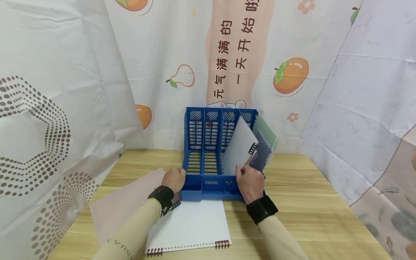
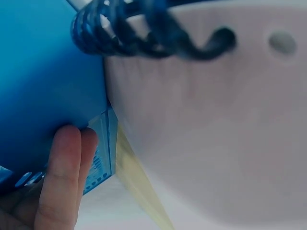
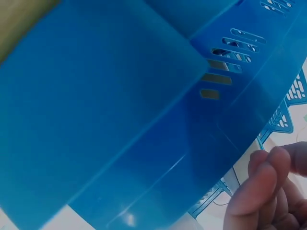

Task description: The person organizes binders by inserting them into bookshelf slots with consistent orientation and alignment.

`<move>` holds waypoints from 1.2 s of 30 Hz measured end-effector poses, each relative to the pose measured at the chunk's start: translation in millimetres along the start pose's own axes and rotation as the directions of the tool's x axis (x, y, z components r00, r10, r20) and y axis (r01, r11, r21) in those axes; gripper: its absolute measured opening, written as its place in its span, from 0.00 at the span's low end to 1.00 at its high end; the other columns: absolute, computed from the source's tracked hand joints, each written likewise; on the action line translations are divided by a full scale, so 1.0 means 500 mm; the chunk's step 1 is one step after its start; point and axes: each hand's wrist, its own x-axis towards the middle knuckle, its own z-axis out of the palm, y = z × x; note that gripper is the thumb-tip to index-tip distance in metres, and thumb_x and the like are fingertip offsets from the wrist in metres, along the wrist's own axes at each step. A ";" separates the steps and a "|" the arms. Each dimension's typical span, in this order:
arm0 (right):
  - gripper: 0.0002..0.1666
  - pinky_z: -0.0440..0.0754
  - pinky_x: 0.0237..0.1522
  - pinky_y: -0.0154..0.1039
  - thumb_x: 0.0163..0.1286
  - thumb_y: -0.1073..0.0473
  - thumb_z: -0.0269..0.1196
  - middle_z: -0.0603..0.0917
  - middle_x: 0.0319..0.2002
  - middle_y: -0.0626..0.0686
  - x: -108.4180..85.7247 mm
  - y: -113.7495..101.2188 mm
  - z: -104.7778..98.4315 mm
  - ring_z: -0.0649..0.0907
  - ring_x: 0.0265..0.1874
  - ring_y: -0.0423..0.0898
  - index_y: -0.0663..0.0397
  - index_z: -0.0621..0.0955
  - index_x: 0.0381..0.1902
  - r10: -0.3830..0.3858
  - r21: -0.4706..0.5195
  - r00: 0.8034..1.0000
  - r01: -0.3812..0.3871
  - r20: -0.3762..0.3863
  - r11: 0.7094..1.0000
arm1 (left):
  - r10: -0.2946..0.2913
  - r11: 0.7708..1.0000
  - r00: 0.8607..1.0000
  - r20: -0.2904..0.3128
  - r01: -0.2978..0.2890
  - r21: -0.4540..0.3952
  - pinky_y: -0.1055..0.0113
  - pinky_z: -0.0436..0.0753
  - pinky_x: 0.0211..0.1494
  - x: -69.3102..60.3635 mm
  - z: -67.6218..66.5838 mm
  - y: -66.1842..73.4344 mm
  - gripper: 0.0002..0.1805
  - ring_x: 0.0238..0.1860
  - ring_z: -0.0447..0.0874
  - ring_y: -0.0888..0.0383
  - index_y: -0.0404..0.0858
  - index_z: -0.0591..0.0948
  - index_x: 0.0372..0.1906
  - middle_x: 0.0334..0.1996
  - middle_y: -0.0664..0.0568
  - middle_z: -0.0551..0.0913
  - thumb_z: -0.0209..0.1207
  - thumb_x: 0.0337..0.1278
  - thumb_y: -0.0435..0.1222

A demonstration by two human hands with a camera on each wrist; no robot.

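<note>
A blue plastic file organizer (image 1: 212, 182) stands at the table's middle, its slots divided by slatted panels. My left hand (image 1: 174, 179) grips its left front corner; in the left wrist view two fingers (image 2: 64, 167) lie along the blue plastic, the thumb hidden. My right hand (image 1: 251, 183) is at the front right, below the coil of a white notebook (image 1: 238, 146). Its fingers (image 3: 252, 191) are curled just past the front wall, with nothing visible between them. Grey-blue (image 1: 261, 151) and green (image 1: 268, 130) notebooks lean in the right slot.
A white spiral notebook (image 1: 191, 224) lies on the wooden table (image 1: 299, 209) in front of the organizer. Left of it, a pale pink notebook (image 1: 130, 202) lies partly under my left forearm. A printed curtain (image 1: 162, 47) hangs behind the table.
</note>
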 end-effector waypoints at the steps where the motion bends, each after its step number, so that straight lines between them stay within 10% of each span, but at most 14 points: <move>1: 0.20 0.74 0.15 0.46 0.66 0.59 0.71 0.78 0.13 0.55 -0.001 0.001 0.000 0.77 0.10 0.51 0.58 0.78 0.16 -0.004 -0.004 1.000 0.004 -0.002 1.000 | 0.002 1.000 1.000 -0.002 -0.002 0.001 0.63 0.60 0.25 0.000 0.000 0.001 0.24 0.16 0.59 0.57 0.43 0.63 0.15 0.14 0.55 0.60 0.41 0.74 0.38; 22: 0.19 0.73 0.16 0.35 0.65 0.54 0.73 0.79 0.16 0.51 -0.018 -0.083 0.008 0.76 0.12 0.43 0.57 0.81 0.19 -0.121 0.093 0.993 0.118 0.019 0.989 | -0.025 1.000 1.000 0.011 0.025 0.000 0.63 0.62 0.26 -0.001 -0.003 0.002 0.26 0.17 0.60 0.56 0.40 0.67 0.16 0.13 0.56 0.60 0.41 0.77 0.40; 26: 0.19 0.69 0.15 0.31 0.65 0.52 0.74 0.76 0.16 0.48 -0.032 -0.117 0.015 0.73 0.12 0.41 0.55 0.81 0.21 -0.165 0.112 0.986 0.159 0.039 0.981 | -0.041 0.999 0.999 0.026 0.041 0.011 0.58 0.74 0.35 -0.004 -0.008 0.001 0.27 0.27 0.75 0.53 0.33 0.86 0.39 0.18 0.52 0.69 0.42 0.81 0.46; 29: 0.16 0.71 0.16 0.31 0.65 0.49 0.74 0.78 0.17 0.48 -0.042 -0.140 0.021 0.75 0.14 0.40 0.54 0.84 0.26 -0.197 0.129 0.979 0.189 0.055 0.973 | -0.060 0.998 0.998 0.025 0.060 0.013 0.51 0.81 0.51 -0.010 -0.012 -0.004 0.32 0.44 0.85 0.47 0.32 0.82 0.61 0.33 0.47 0.85 0.42 0.81 0.54; 36: 0.18 0.86 0.33 0.39 0.64 0.44 0.74 0.88 0.31 0.51 -0.061 -0.189 0.033 0.87 0.29 0.45 0.53 0.89 0.37 -0.262 0.194 0.958 0.237 0.116 0.952 | -0.113 0.994 0.994 -0.006 0.113 0.009 0.43 0.76 0.63 -0.041 -0.032 -0.023 0.45 0.60 0.82 0.40 0.33 0.80 0.65 0.55 0.40 0.85 0.37 0.74 0.68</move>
